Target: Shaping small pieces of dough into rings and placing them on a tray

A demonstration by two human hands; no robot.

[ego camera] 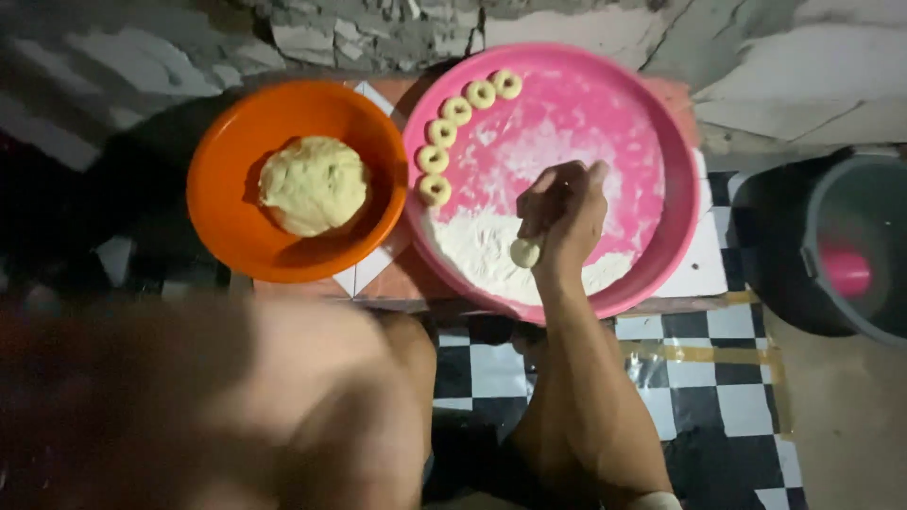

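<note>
Small dough ball (524,252) sits pinched at the fingertips of the right hand (565,219), held low over the flour heap (482,250) at the near side of the pink tray (676,236), likely so it picks up flour and does not stick. The hand is curled nearly closed around the ball, thumb side turned toward the flour, forearm coming up from the bottom of the view. Five finished dough rings (455,110) lie in a curved row along the tray's far-left rim, spaced apart, probably so they don't fuse, and kept away from the flour heap. The rest of the tray floor is thinly dusted white. Left of the tray, touching its rim, an orange bowl (222,222) holds the big dough lump (313,184), close enough to pull pieces from. Left hand not in view. Right of the tray, well apart, a grey bucket (855,203) stands on the floor with something pink inside. Checkered tiles (713,378) lie below the tray.
</note>
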